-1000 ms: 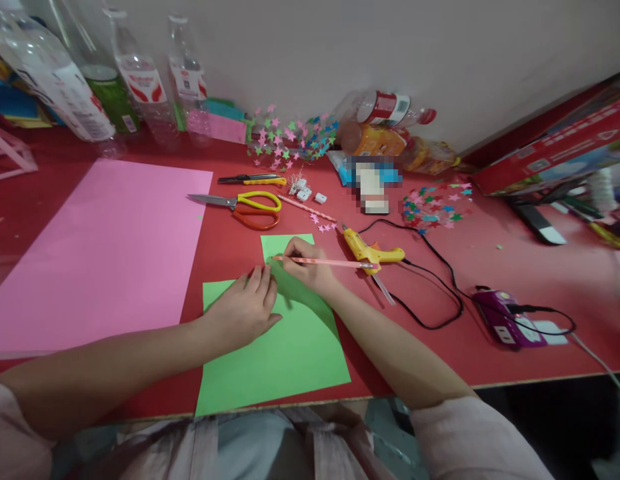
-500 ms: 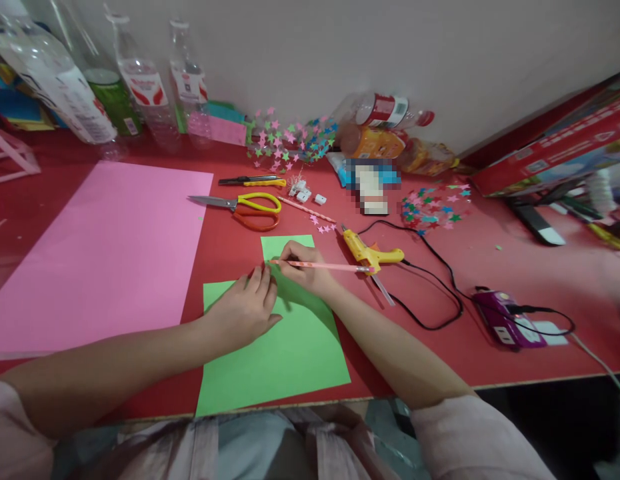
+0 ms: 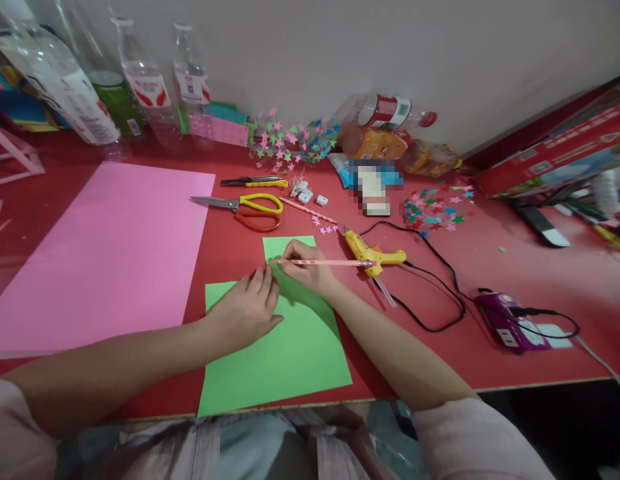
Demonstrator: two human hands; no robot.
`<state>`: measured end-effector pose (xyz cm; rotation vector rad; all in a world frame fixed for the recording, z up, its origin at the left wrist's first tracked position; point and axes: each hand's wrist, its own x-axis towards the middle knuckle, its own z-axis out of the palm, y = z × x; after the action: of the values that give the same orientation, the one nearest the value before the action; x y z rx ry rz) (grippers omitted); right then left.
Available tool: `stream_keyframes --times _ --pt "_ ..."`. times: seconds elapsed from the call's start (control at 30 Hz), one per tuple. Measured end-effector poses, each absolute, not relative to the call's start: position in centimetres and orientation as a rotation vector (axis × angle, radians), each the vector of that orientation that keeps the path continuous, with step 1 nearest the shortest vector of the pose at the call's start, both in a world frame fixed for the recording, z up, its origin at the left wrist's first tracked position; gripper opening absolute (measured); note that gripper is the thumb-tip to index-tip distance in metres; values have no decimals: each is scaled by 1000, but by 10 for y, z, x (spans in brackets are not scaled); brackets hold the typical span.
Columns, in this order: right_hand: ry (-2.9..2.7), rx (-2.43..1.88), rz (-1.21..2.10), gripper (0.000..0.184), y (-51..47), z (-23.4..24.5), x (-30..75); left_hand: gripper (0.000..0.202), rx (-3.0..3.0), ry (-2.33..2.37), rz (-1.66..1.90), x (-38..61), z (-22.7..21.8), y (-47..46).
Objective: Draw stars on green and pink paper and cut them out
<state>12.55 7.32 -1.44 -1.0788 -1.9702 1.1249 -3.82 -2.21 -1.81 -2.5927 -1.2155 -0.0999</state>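
Note:
A green sheet of paper (image 3: 290, 353) with a notched upper left corner lies at the table's front edge. My left hand (image 3: 247, 307) rests flat on it, fingers stretched out toward the notch. In my right hand (image 3: 307, 267) is a pink pencil (image 3: 335, 263), pinched near its tip and slanting off to the right. The tip meets the paper's upper left part, just past my left fingertips; any mark there is too small to see. Beyond the paper lie scissors (image 3: 257, 203) with yellow and orange handles and a second pink pencil (image 3: 310, 210).
A yellow glue gun (image 3: 373, 253) lies right of the paper, its black cord running to a purple power strip (image 3: 513, 323). A large pink sheet (image 3: 115, 253) covers the left. Plastic bottles (image 3: 193, 87), small paper stars (image 3: 280, 143) and a cutter knife (image 3: 255, 181) lie farther back.
The whole view has shifted very slightly. Both hands keep nearly the same place on the green paper, and the pencil's rear end has tilted a little.

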Motion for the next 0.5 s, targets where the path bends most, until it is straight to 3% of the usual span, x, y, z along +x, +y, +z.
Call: stream_keyframes --times 0.5 --pt "-1914 -1107 1168 9 73 -11 124 57 -2621 -1220 -96 -38 -18 -22"
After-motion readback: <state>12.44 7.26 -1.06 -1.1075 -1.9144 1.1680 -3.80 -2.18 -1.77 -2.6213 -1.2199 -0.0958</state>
